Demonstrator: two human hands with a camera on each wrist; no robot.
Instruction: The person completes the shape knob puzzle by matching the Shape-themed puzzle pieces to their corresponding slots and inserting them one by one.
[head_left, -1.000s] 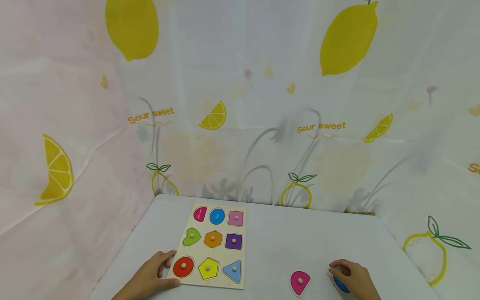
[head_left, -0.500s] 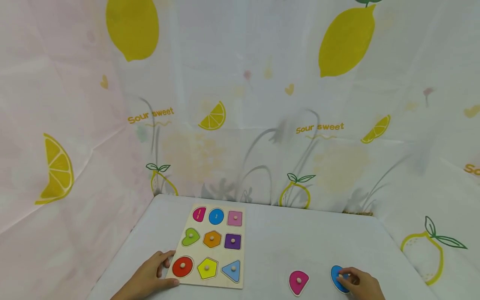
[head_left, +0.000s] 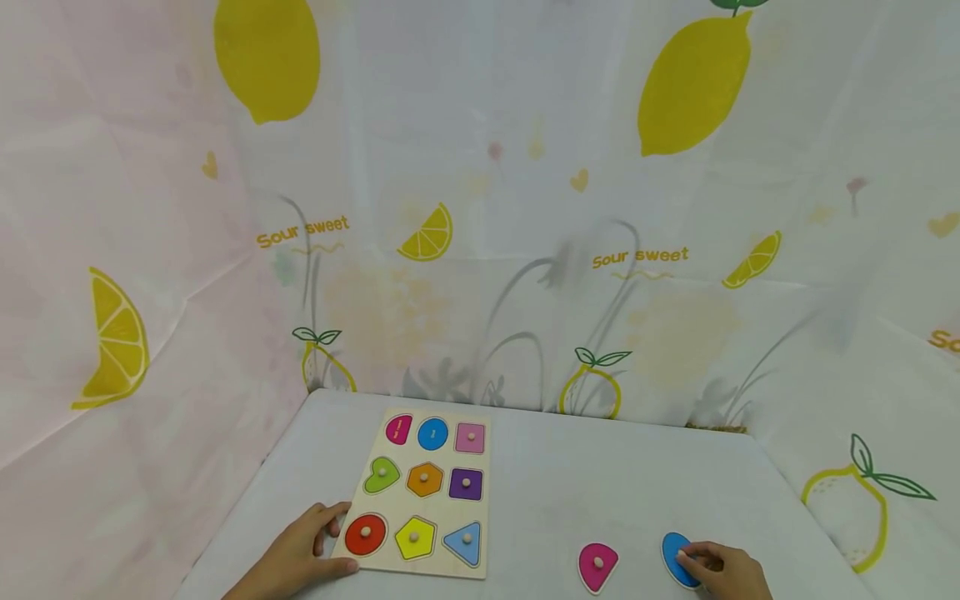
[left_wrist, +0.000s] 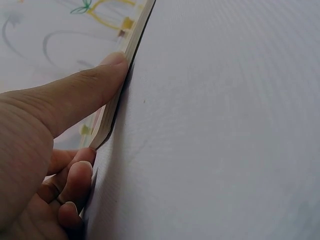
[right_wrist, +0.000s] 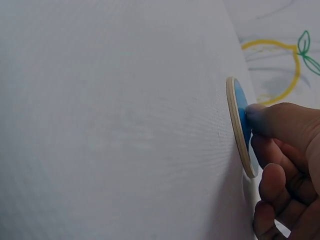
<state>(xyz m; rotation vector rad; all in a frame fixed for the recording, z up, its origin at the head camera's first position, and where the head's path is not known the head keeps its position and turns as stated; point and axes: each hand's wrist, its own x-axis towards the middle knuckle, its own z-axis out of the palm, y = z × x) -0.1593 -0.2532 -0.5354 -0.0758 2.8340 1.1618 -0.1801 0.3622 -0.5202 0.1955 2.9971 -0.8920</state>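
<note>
A wooden shape puzzle board [head_left: 442, 500] lies on the left half of the table. My left hand [head_left: 300, 550] grips its near left corner, thumb along the front edge and fingers at the side; the left wrist view shows the thumb [left_wrist: 95, 87] against the board's edge. Over on the right, my right hand [head_left: 723, 571] pinches the small knob of a blue oval puzzle piece [head_left: 673, 560]. In the right wrist view this piece [right_wrist: 239, 125] appears edge-on, close over the white tabletop. Between it and the board lies a magenta, rounded puzzle piece [head_left: 597, 568] with a knob.
Knobbed pieces fill most of the board, among them a red circle [head_left: 365, 534] and a yellow pentagon [head_left: 416, 537]. At its far end, a magenta recess [head_left: 398, 430] and a blue recess [head_left: 432, 434] show printed marks. Lemon-printed cloth [head_left: 480, 292] surrounds the white table [head_left: 562, 475].
My right hand has shifted slightly right off the blue piece's face and its fingertips now pinch the knob. The left hand has kept its hold on the board.
</note>
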